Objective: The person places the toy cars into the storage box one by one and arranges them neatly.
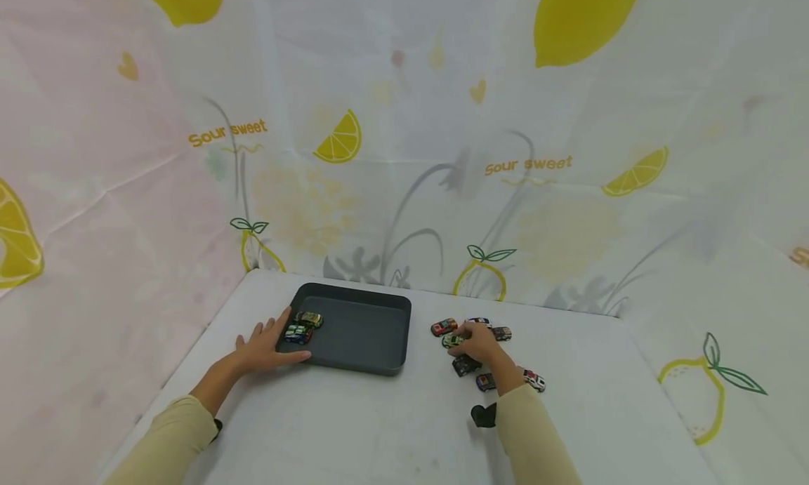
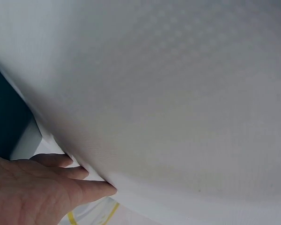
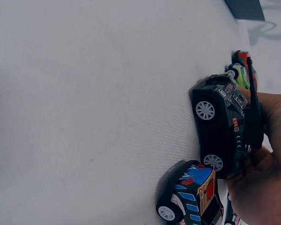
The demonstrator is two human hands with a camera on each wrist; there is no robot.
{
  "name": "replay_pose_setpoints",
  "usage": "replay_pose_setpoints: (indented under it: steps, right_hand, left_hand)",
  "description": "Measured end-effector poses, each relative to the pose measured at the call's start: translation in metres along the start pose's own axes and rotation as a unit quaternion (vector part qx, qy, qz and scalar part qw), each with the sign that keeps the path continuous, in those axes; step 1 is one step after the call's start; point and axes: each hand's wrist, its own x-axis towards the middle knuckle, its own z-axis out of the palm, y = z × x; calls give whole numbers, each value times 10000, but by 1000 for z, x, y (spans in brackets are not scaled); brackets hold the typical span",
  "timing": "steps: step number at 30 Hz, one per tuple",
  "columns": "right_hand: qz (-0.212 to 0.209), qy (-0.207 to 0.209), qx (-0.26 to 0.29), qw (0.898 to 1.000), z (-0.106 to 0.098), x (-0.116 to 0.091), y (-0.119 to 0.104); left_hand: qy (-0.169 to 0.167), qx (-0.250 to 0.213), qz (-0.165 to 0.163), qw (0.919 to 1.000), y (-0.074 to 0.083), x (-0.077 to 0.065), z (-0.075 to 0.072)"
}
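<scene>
My left hand [image 1: 261, 349] rests against the left edge of a dark grey baking tray [image 1: 363, 330], its fingers spread and fairly straight. In the left wrist view part of that hand [image 2: 42, 190] shows beside the tray's dark side [image 2: 7, 115]. Two toy cars, one yellowish [image 1: 310, 319] and one blue-green [image 1: 298, 333], lie inside the tray at its left. To the right of the tray, my right hand [image 1: 482, 344] pinches a green toy car [image 1: 451, 340] between thumb and fingers. The right wrist view shows this green car [image 3: 242, 76] partly hidden behind a black toy car [image 3: 220, 124].
Around the right hand lie more toy cars: a red one [image 1: 444, 326], a brown one [image 1: 502, 333], a blue one [image 1: 485, 382] and a white-and-red one [image 1: 534, 380]. A lemon-print cloth [image 1: 404, 211] hangs behind the white table [image 1: 373, 429].
</scene>
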Motion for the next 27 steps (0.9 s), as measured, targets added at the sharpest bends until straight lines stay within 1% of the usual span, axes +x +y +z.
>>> replay_pose_setpoints:
  steps: [4, 8, 12, 14, 21, 27]
  right_hand:
    - [-67, -143, -47, 9999, -4, -3, 0]
    - [-88, -261, 231, 9994, -8, -3, 3]
    - [51, -253, 515, 9983, -8, -1, 8]
    - [60, -225, 488, 9985, -7, -1, 9]
    - [178, -123, 641, 9977, -3, 0, 9]
    - [114, -124, 704, 9974, -2, 0, 6]
  left_hand:
    - [-32, -18, 14, 10000, 0, 2, 2]
    - [-63, -116, -14, 9999, 3, 0, 1]
    - [-102, -146, -60, 9998, 4, -2, -2]
    - [-113, -146, -68, 9998, 5, -2, -2]
    - [-131, -62, -105, 9998, 5, -3, -2]
    - [-117, 5, -124, 9999, 6, -3, -5]
